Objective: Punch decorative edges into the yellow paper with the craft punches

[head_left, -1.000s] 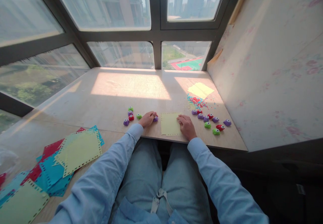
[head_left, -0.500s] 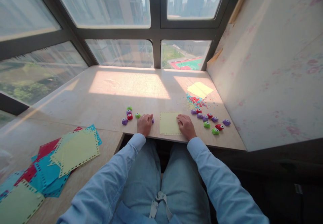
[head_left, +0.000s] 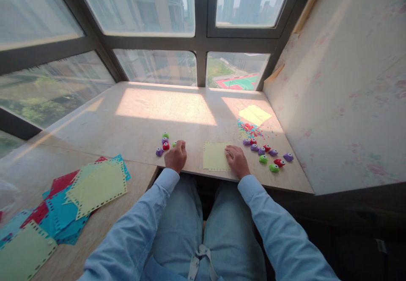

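My left hand is closed in a fist just above the table's front edge. A purple craft punch seems to be in it, mostly hidden by the fingers. Flat on the table between my hands lies a pale yellow sheet of paper with small holes along its edges. On its right edge rests my right hand, fingers curled over the paper and holding it. Behind my left hand a green craft punch partly shows. Left of that hand stand a red punch and a purple punch.
Several coloured punches sit at the right, with scattered paper confetti and yellow paper behind them. At the left lies a pile of punched yellow, blue and red sheets. A wall bounds the right side; windows stand behind.
My left hand has drawn back to the left, away from the yellow sheet, and the purple punch beside its fingers no longer shows. My right hand stays on the paper. The view has shifted slightly.
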Demonstrator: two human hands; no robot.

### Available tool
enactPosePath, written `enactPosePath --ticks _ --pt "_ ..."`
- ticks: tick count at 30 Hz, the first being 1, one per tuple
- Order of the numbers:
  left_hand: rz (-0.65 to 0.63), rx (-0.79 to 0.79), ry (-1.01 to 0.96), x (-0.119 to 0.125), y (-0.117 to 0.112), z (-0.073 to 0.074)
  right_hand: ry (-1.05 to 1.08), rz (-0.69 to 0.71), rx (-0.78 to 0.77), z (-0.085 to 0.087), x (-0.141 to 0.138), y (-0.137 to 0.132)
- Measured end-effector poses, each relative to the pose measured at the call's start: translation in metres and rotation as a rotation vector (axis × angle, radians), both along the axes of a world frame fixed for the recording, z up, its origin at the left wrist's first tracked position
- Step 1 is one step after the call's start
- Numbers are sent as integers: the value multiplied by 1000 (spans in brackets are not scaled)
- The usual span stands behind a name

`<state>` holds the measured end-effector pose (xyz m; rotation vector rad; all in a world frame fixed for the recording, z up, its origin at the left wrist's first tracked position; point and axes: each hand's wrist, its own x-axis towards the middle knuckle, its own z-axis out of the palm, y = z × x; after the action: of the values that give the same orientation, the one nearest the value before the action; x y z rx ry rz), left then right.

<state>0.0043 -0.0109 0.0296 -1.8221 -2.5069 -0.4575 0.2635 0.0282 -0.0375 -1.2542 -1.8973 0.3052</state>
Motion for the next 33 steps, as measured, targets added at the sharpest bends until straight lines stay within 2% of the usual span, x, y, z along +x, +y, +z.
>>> enactPosePath --ticks 2,5,7,10,16,20,25,29,33 --pt "-73 20 -15 1 -4 2 9 1 -3 0 0 0" --pt "-131 -32 -21 -1 -9 -4 15 3 -11 0 1 0" --pt "-106 -60 -11 -5 -9 -10 17 5 -20 0 1 0" --pt "-55 -22 -3 -13 -8 -19 18 5 -31 0 2 0" --pt "24 46 -34 -30 -2 -26 24 -2 -33 1 2 0" --pt "2 111 -83 -34 -2 -35 52 -1 -40 4 2 -1" --pt "-1 217 -124 -34 -4 -47 183 -3 -92 10 5 -5" --pt "0 224 -115 -35 -5 -50 186 -21 -106 22 6 -7" --pt "-10 200 -114 -34 -4 -50 -53 60 -69 48 -10 -5"
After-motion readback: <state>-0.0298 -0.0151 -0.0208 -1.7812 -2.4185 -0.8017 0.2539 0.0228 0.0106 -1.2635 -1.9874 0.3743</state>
